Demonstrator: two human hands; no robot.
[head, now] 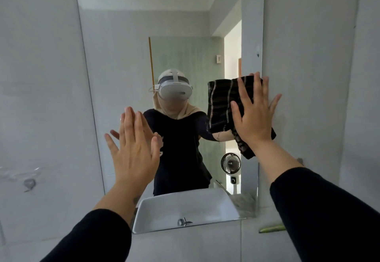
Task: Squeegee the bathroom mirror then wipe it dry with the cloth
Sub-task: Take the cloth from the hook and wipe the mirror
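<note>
A tall frameless mirror (pixel 127 25) hangs on the grey tiled wall in front of me. My right hand (pixel 254 113) lies flat with spread fingers on a black cloth with thin pale stripes (pixel 221 105), pressing it against the mirror's right edge at mid height. Part of the cloth hangs down below my wrist. My left hand (pixel 133 148) is raised flat and empty at the mirror's lower left, fingers straight; I cannot tell if it touches the glass. No squeegee is in view.
The mirror reflects a white sink basin (pixel 185 206), a small fan (pixel 230 163) and an open doorway. A green-yellow object (pixel 271 228) lies low on the right, below the mirror's corner. A metal hook (pixel 29 183) is fixed to the left wall.
</note>
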